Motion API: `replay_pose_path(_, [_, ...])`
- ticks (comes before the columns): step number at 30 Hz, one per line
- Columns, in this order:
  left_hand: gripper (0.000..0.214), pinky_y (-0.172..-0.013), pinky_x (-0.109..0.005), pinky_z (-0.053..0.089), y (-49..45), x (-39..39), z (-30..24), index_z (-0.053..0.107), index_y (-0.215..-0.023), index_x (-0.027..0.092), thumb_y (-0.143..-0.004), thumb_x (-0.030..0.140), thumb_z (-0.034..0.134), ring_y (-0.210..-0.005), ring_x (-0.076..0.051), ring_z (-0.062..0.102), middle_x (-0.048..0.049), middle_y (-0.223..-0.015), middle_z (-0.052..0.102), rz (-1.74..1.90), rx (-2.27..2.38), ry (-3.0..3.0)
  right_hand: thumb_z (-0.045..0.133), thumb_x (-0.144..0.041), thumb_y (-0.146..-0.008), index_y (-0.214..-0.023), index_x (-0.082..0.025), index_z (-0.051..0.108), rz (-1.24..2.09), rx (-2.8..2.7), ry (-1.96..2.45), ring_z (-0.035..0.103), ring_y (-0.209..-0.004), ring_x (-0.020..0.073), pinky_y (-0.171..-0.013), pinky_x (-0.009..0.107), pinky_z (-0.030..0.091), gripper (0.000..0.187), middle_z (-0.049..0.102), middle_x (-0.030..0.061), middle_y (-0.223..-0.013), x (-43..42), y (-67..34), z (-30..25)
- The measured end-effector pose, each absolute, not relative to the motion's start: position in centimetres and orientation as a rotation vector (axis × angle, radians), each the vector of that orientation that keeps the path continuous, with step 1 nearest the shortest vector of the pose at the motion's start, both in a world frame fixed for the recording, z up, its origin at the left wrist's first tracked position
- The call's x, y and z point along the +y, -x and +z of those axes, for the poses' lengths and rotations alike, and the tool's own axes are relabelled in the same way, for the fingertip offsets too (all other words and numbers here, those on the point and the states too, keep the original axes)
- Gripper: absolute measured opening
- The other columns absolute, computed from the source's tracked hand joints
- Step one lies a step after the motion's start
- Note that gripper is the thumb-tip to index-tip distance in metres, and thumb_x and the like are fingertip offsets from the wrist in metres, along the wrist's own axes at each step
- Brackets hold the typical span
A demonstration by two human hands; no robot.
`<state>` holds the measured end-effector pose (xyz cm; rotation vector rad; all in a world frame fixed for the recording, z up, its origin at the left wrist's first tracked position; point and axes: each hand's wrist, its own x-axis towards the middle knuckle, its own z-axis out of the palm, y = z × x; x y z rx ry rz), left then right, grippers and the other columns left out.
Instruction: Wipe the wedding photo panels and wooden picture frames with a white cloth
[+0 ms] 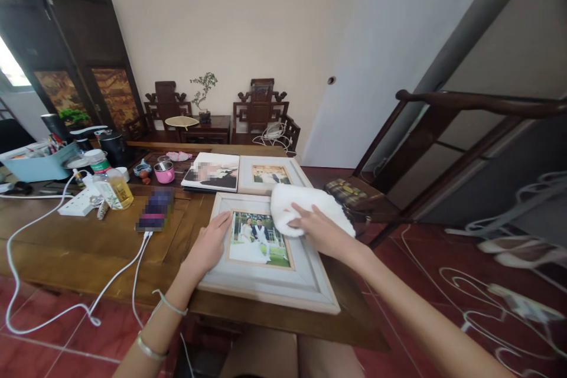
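Pale-grey rectangular picture frame [266, 282], flat on the brown wooden table [97, 248] at six o'clock, and here's my left hand [208, 248] lying along its nine-o'clock side, seemingly to stop sliding, while my right hand [319, 229] holds a fluffy white cloth [283, 198] against its two-o'clock corner.

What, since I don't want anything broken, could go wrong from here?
The photo frame lies close to the near edge of the table; a hard push from the right hand on the white cloth might slide it off, though the left hand rests on it.

White cables hang over that edge near the left forearm; snagging them could drag down the device they plug into.
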<state>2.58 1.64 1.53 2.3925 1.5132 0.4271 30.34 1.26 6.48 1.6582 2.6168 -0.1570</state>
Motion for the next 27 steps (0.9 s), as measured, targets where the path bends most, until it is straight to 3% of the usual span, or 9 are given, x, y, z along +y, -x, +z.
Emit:
replay_pose_path(4, [0.065,-0.105,-0.048,0.031,-2.7,1.7,1.6,0.032,-0.138,0.020,-0.076,0.001,0.027,-0.136,-0.018,0.023,-0.0060,-0.148,0.026,0.415,1.527,-2.366,0.033,0.011,-0.055,-0.115,-0.010,0.059,-0.240,2.581,-1.594,0.016,-0.135,0.0282,-0.106,0.055,0.016,0.070,0.040,0.0159,-0.139,-3.5,-28.8,7.7])
replay_pose_path(12, [0.065,-0.107,-0.049,0.026,-2.4,1.9,0.9,0.033,-0.138,0.021,-0.076,0.000,0.027,-0.136,-0.018,0.023,-0.0062,-0.148,0.027,0.464,1.468,-2.363,0.033,0.010,-0.057,-0.111,-0.017,0.062,-0.465,2.572,-1.460,0.024,-0.133,0.0276,-0.105,0.055,0.022,0.068,0.049,0.0143,-0.133,-10.0,-27.5,9.1])
replay_pose_path(15, [0.065,-0.107,-0.051,0.026,-2.2,1.9,0.9,0.034,-0.137,0.022,-0.076,0.000,0.028,-0.136,-0.020,0.023,-0.0065,-0.147,0.028,0.485,1.431,-2.347,0.033,0.010,-0.057,-0.111,-0.017,0.062,-0.385,2.610,-1.578,0.024,-0.133,0.0257,-0.106,0.052,0.022,0.067,0.050,0.0147,-0.131,-8.6,-27.7,7.6])
replay_pose_path(21, [0.064,-0.107,-0.052,0.025,-2.1,2.0,1.0,0.035,-0.136,0.021,-0.076,-0.001,0.028,-0.136,-0.021,0.024,-0.0067,-0.147,0.029,0.508,1.407,-2.336,0.036,0.007,-0.061,-0.118,-0.013,0.057,0.037,2.672,-1.818,0.021,-0.135,0.0271,-0.105,0.051,0.021,0.064,0.038,0.0153,-0.141,-0.9,-28.7,4.7])
replay_pose_path(27, [0.062,-0.110,-0.045,0.025,-2.0,2.6,-0.1,0.037,-0.135,0.017,-0.076,-0.001,0.029,-0.135,-0.018,0.027,-0.0080,-0.145,0.033,0.583,1.383,-2.390,0.040,0.006,-0.066,-0.114,-0.013,0.060,0.326,2.642,-1.776,0.031,-0.129,0.0318,-0.101,0.052,0.026,0.056,0.047,0.0181,-0.132,2.4,-28.7,3.5])
